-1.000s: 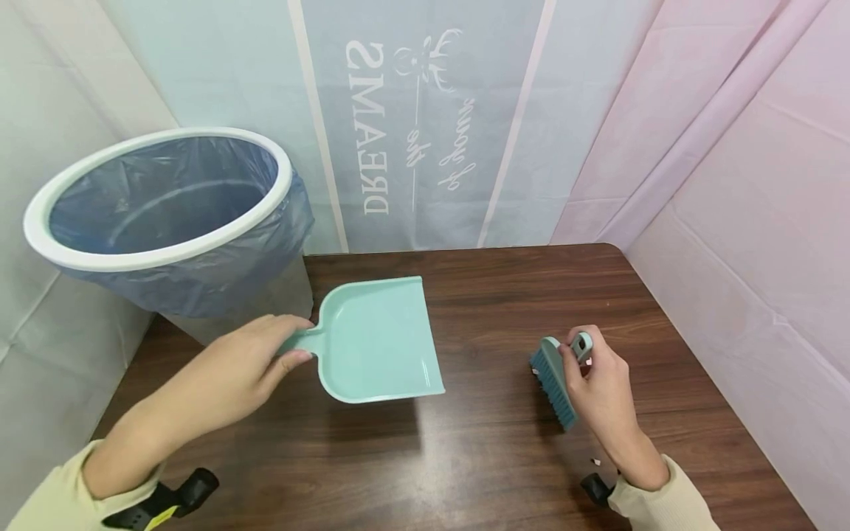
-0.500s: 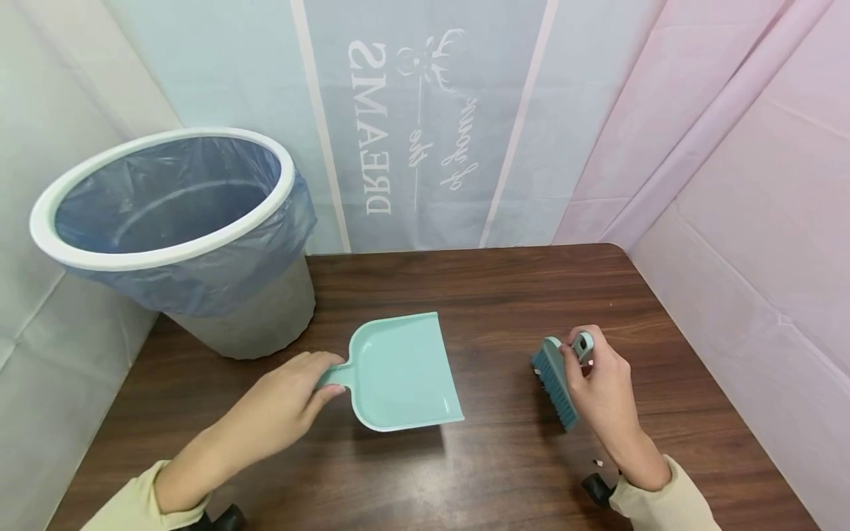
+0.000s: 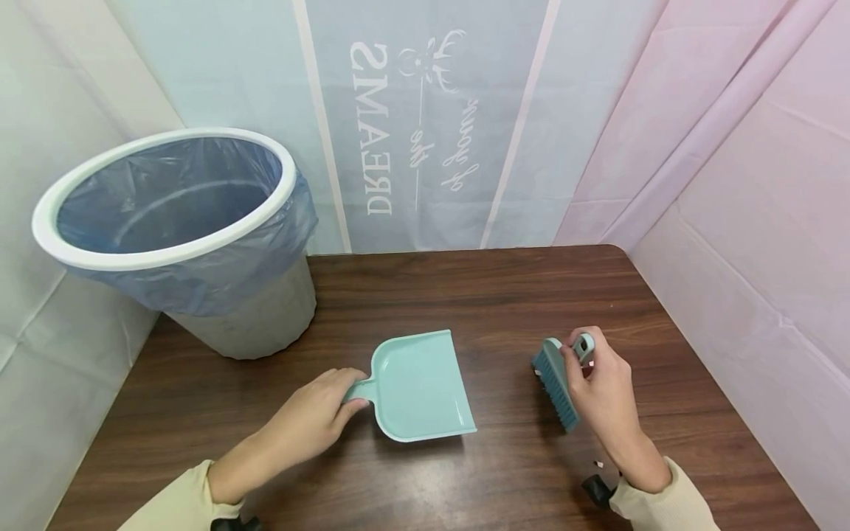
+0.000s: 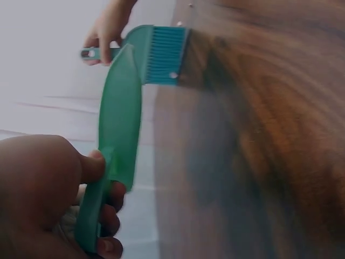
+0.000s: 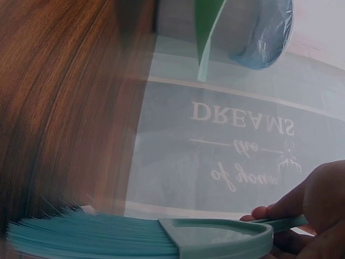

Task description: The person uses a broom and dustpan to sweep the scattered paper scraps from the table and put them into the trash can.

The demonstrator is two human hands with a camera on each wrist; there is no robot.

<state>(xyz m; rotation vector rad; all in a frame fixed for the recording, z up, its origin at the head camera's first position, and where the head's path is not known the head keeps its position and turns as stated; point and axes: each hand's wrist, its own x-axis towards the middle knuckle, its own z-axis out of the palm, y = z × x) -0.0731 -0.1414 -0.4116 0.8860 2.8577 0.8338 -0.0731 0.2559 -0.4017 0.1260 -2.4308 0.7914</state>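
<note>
My left hand (image 3: 312,414) grips the short handle of a mint-green dustpan (image 3: 425,387), thumb on one side and fingers curled round the other. The pan looks bare inside and hangs a little above the table, its straight lip facing right. At the right, my right hand (image 3: 603,391) holds a small hand brush (image 3: 554,380) by its looped handle. The teal bristles (image 5: 91,234) point down at the tabletop. Small white scraps (image 4: 173,75) lie at the bristles, and another scrap (image 3: 598,464) lies close to the right wrist.
A grey bin (image 3: 265,317) with a white rim and blue liner stands at the back left of the dark wooden table (image 3: 465,287). Pale cloth walls (image 3: 744,243) close in the sides, and a printed curtain (image 3: 425,147) hangs behind.
My left hand has carried the dustpan right and toward me, away from the bin and lower over the table. The brush and my right hand have stayed in place.
</note>
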